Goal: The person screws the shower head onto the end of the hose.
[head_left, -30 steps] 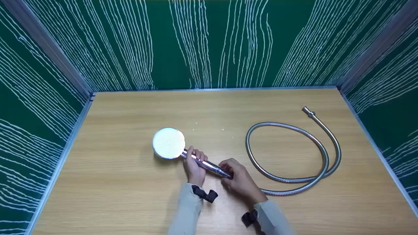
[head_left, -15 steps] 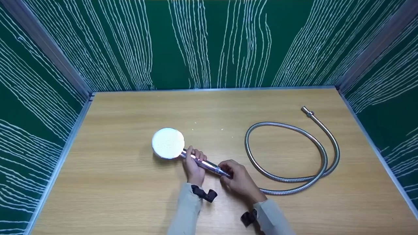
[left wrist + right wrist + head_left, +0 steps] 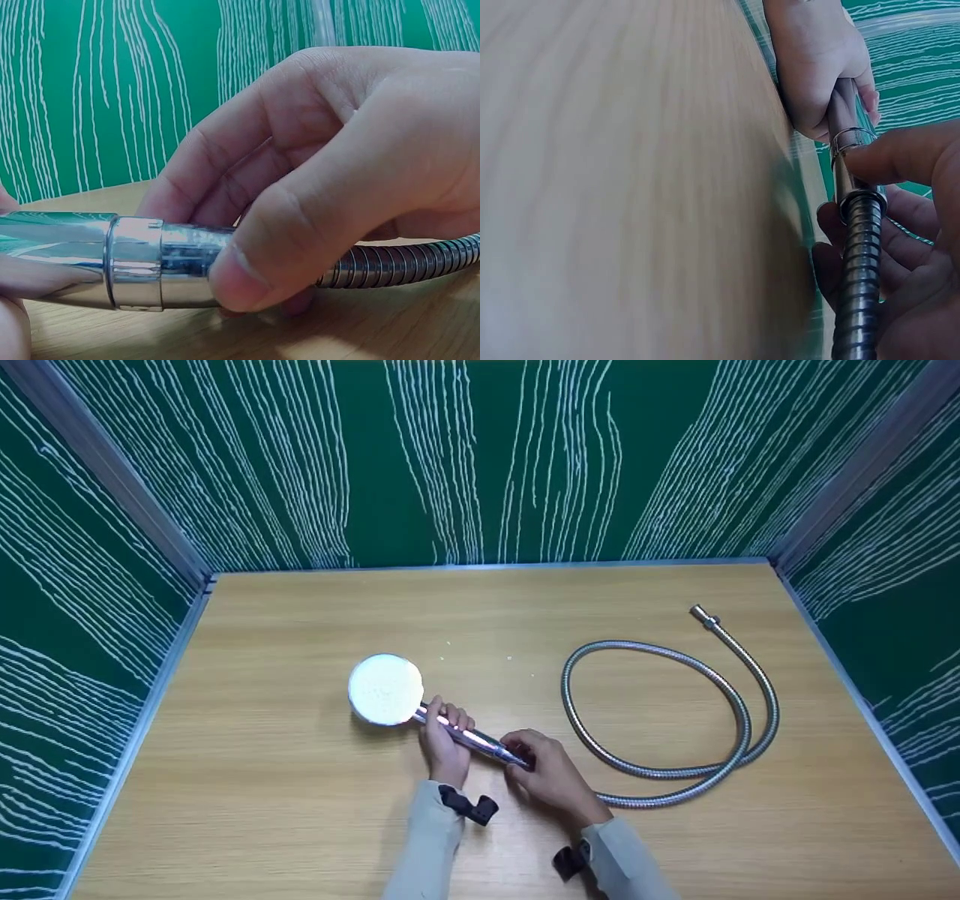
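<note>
A chrome hand shower, its round white face [image 3: 385, 690] turned up, lies slantwise in the middle of the head view. My left hand [image 3: 448, 746] grips its handle [image 3: 484, 744], fingers wrapped around. At the handle's lower end, my right hand [image 3: 553, 772] pinches a smooth chrome hose connector [image 3: 191, 259] between thumb and fingers. The connector sits in line with the handle, right up against its end ring [image 3: 136, 262] in the left wrist view. From it the ribbed metal shower hose [image 3: 859, 277] runs back under my right palm, partly hidden there.
On the wooden table [image 3: 262, 810] the rest of the hose lies in a loose loop to the right, its free end fitting [image 3: 705, 617] pointing to the back. Several small white specks lie beyond my hands. Green walls with white lines [image 3: 495, 465] enclose the back and sides.
My right hand's knuckles have dipped very slightly at the connector. The left hand, hand shower and hose loop have stayed in place.
</note>
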A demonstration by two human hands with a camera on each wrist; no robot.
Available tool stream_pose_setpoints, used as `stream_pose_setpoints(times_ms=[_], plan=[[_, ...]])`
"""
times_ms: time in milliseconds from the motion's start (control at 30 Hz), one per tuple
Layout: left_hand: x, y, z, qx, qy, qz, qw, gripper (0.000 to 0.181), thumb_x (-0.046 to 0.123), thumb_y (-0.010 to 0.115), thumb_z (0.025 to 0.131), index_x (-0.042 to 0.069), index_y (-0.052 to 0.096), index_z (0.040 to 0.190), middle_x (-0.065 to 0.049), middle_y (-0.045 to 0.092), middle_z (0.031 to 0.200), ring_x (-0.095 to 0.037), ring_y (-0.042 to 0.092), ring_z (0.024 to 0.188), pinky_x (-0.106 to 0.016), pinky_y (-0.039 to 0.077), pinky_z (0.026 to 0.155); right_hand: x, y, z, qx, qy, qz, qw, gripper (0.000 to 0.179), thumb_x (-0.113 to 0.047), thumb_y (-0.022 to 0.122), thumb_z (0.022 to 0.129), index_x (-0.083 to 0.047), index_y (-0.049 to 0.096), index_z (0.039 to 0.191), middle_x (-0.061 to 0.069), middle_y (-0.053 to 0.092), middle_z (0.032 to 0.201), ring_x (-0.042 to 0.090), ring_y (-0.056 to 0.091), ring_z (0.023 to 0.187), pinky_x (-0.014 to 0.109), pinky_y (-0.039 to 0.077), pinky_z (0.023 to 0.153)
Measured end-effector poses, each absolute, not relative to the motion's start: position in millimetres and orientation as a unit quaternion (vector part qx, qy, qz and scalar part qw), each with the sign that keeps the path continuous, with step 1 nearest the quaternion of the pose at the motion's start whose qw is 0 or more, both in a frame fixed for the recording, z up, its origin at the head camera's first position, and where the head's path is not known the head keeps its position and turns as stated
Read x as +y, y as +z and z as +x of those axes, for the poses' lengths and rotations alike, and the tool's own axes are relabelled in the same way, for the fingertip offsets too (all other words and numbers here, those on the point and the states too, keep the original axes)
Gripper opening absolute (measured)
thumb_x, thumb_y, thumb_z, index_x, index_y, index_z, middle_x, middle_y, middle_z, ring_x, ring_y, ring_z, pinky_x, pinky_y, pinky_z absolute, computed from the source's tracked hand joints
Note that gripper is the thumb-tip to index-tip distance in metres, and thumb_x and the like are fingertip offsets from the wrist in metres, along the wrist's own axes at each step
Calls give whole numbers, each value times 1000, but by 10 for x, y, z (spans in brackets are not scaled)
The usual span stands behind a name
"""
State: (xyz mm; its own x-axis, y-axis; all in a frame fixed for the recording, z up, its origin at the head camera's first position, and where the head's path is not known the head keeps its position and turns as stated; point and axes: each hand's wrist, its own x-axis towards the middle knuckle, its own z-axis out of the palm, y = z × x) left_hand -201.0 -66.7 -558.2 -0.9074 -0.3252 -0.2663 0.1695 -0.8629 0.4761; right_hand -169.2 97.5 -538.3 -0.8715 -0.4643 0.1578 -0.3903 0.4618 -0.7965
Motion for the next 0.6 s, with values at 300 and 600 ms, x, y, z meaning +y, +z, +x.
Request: stream_pose_setpoints(times_ms=[300, 600], plan=[[-638, -5561, -2010, -224, -951, 173, 125, 29, 15, 39, 99, 12, 38, 70, 4, 34, 52, -9, 34, 42, -24, 30, 48, 987, -5388, -1693, 850, -465, -245, 39, 42, 8, 73, 72, -4, 58, 109, 6, 60, 98, 19, 59, 87, 30, 51, 77], [-648, -5557, -1994, -222, -948, 185, 135, 29, 15, 41, 98, 12, 39, 69, 5, 36, 50, -8, 33, 42, -23, 28, 48, 962, -5406, -1671, 842, -477, -250, 24, 42, 12, 71, 69, -8, 59, 104, 2, 59, 95, 16, 58, 86, 27, 50, 76]])
